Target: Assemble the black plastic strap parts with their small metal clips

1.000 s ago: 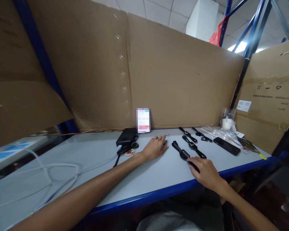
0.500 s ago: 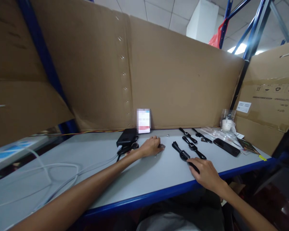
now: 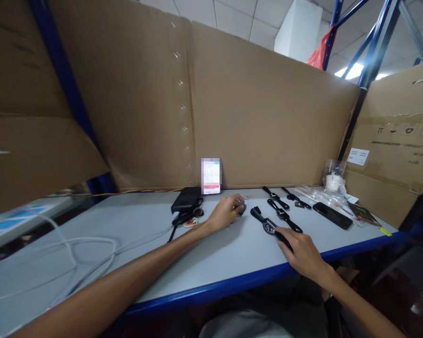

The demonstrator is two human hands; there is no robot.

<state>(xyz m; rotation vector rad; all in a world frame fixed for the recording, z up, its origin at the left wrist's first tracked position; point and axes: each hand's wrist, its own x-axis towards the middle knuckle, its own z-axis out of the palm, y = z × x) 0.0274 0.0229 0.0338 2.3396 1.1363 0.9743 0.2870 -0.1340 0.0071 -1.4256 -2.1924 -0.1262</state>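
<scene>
My right hand [image 3: 301,251] grips the near end of a black wristwatch [image 3: 269,227] lying at the front right of the table, its strap stretched out flat. My left hand [image 3: 227,212] is closed on a small dark squarish piece [image 3: 242,210], just left of that watch; its exact kind is unclear. Behind my right hand lie several more black wristwatches, among them a near one [image 3: 282,214] and a farther one [image 3: 275,196]. A small dark block [image 3: 299,204] rests near them. Bits of metal show beside my left hand.
A lit phone [image 3: 211,177] leans against the cardboard wall [image 3: 268,117]. Left of it sit a black box [image 3: 185,199] and white cables [image 3: 91,241]. At right are a black phone [image 3: 332,215], plastic bags [image 3: 319,195] and a bagged white cup [image 3: 333,182]. A blue edge [image 3: 211,292] borders the table.
My left hand has shifted slightly right, showing more of the dark piece. The watch under my right hand has turned a little, and its middle part looks different.
</scene>
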